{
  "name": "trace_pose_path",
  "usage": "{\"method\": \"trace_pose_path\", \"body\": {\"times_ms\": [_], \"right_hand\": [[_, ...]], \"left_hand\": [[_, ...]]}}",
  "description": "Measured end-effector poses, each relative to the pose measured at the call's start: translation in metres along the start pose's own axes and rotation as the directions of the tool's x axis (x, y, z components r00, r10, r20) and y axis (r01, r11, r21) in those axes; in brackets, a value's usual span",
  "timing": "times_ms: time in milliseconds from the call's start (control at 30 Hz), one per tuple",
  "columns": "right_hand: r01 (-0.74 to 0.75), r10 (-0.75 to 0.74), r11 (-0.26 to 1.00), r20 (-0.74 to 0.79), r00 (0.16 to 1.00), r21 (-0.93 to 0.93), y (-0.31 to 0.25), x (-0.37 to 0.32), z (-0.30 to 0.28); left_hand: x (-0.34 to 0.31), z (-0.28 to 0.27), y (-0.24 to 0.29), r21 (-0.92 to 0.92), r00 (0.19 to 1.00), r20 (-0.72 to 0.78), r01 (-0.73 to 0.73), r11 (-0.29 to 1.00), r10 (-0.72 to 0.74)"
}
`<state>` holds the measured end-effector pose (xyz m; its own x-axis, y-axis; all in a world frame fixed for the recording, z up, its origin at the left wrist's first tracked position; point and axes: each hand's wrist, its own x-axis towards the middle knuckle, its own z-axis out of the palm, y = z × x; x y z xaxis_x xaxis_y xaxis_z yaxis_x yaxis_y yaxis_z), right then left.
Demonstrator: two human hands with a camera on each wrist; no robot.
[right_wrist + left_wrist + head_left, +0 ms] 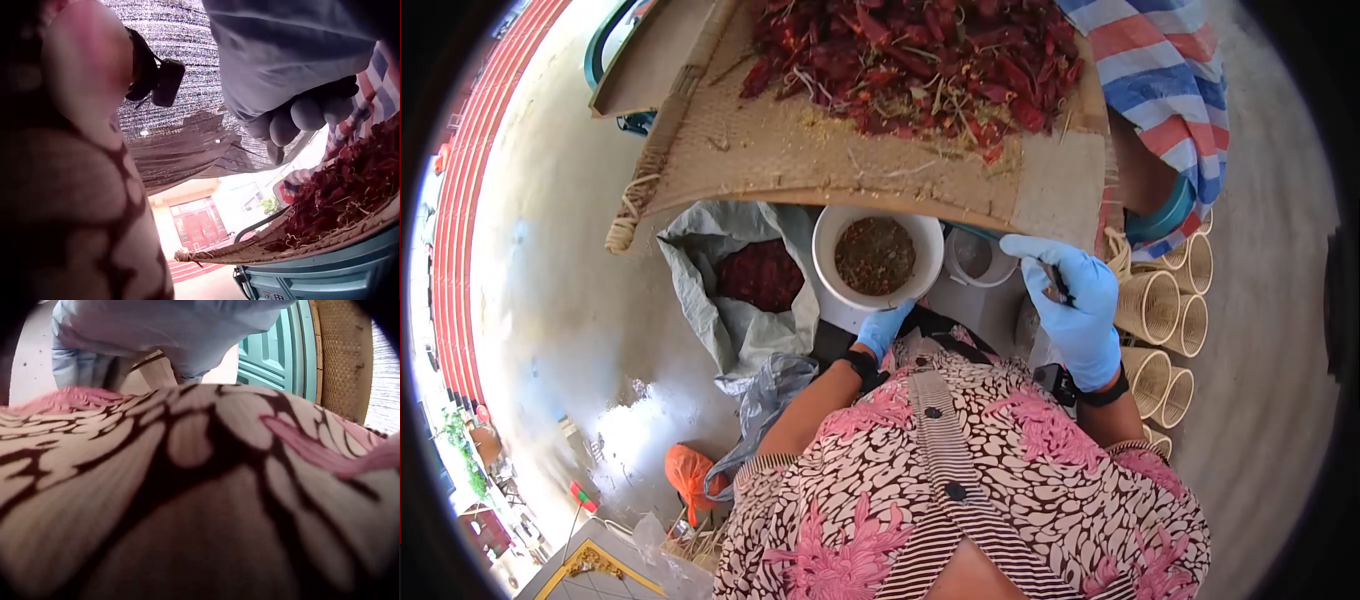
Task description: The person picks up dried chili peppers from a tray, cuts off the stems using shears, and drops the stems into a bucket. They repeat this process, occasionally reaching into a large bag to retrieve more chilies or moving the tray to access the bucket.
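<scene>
My right hand point(1076, 312), in a blue glove, is raised beside the front right edge of the woven tray point(830, 170). Its fingers curl round a small dark tool point(1055, 284), mostly hidden in the palm. On the tray lies a heap of dried red chillies point(920, 60) with yellow seeds and stem bits. My left hand point(884, 328), also gloved, is low at the near rim of a white bucket point(827, 250), fingertips right at the rim. Seeds and red flakes point(875, 258) fill the bucket's bottom. The shirt hides part of the left glove point(156, 331) in the left wrist view; I cannot tell its grip.
An open grey-green sack point(700, 255) of dark red chillies point(758, 275) stands left of the bucket. A smaller whitish bucket point(995, 268) stands to its right. Several nested wicker baskets point(1148, 305) lie at the right. A striped cloth point(1170, 80) hangs beside the tray.
</scene>
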<state>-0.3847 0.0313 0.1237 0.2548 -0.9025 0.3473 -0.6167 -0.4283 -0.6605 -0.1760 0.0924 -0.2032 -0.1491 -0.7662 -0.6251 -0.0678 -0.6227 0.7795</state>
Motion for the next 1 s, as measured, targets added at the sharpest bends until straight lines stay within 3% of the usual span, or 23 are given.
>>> {"method": "trace_pose_path", "body": {"times_ms": [67, 100, 133, 233, 300, 333, 467, 500, 533, 600, 633, 667, 733, 833, 933, 1000], "right_hand": [[-0.024, 0.023, 0.998, 0.024, 0.999, 0.052, 0.003, 0.008, -0.024], [-0.005, 0.004, 0.999, 0.016, 1.000, 0.046, 0.006, 0.014, -0.033], [0.013, -0.013, 0.999, 0.010, 1.000, 0.040, 0.006, 0.020, -0.042], [0.014, 0.014, 0.976, 0.128, 0.992, -0.216, 0.000, 0.048, -0.069], [0.084, -0.081, 0.956, 0.021, 0.996, -0.281, 0.009, 0.069, -0.067], [0.094, -0.103, 0.955, -0.016, 0.995, -0.282, 0.016, 0.080, -0.066], [-0.064, 0.040, 0.882, -0.061, 0.997, -0.467, 0.050, 0.129, -0.055], [-0.050, 0.065, 0.861, 0.013, 0.998, -0.505, 0.066, 0.139, -0.047], [-0.033, 0.091, 0.839, 0.082, 0.992, -0.542, 0.084, 0.150, -0.036], [-0.008, 0.113, 0.802, 0.139, 0.984, -0.597, 0.119, 0.165, -0.008], [-0.005, 0.171, 0.751, 0.187, 0.967, -0.661, 0.128, 0.171, 0.003], [0.003, 0.233, 0.694, 0.229, 0.945, -0.720, 0.136, 0.175, 0.014], [0.053, 0.269, 0.629, 0.280, 0.921, -0.776, 0.144, 0.176, 0.031], [0.020, 0.273, 0.636, 0.249, 0.929, -0.772, 0.140, 0.179, 0.038], [-0.065, 0.271, 0.688, 0.173, 0.947, -0.723, 0.130, 0.176, 0.022], [-0.132, 0.308, 0.713, 0.138, 0.941, -0.689, 0.119, 0.166, 0.006]], "left_hand": [[0.010, 0.010, -0.008, 0.132, 0.985, -0.031, 0.173, 0.976, -0.170], [0.008, 0.016, -0.004, -0.128, 0.976, 0.030, 0.217, 0.968, -0.215], [-0.002, 0.015, 0.018, -0.132, 0.963, 0.116, 0.258, 0.957, -0.243], [-0.002, 0.010, 0.020, -0.126, 0.955, 0.122, 0.286, 0.950, -0.271], [-0.013, 0.001, 0.019, -0.227, 0.938, 0.191, 0.330, 0.916, -0.291], [-0.025, -0.004, 0.032, -0.207, 0.953, 0.167, 0.286, 0.936, -0.254], [-0.040, -0.038, 0.079, -0.111, 0.988, 0.143, 0.076, 0.991, -0.060], [-0.037, -0.046, 0.084, -0.095, 0.996, 0.089, -0.006, 0.996, 0.015], [-0.030, -0.047, 0.082, 0.184, 0.994, -0.032, -0.100, 0.978, 0.108], [-0.013, -0.048, 0.071, 0.690, 0.911, -0.177, -0.154, 0.707, 0.372], [-0.013, -0.051, 0.090, 0.799, 0.985, -0.056, -0.054, 0.599, 0.164], [-0.018, -0.048, 0.096, 0.919, 0.987, 0.019, -0.080, 0.387, 0.158], [-0.007, -0.050, 0.095, 0.982, 0.973, 0.179, -0.167, 0.091, -0.147], [-0.005, -0.052, 0.083, 0.965, 0.964, 0.261, -0.260, 0.026, -0.058], [-0.013, -0.061, 0.080, 0.931, 0.928, 0.366, -0.366, 0.013, -0.070], [-0.023, -0.066, 0.099, 0.898, 0.915, 0.401, -0.381, 0.219, -0.049]]}}
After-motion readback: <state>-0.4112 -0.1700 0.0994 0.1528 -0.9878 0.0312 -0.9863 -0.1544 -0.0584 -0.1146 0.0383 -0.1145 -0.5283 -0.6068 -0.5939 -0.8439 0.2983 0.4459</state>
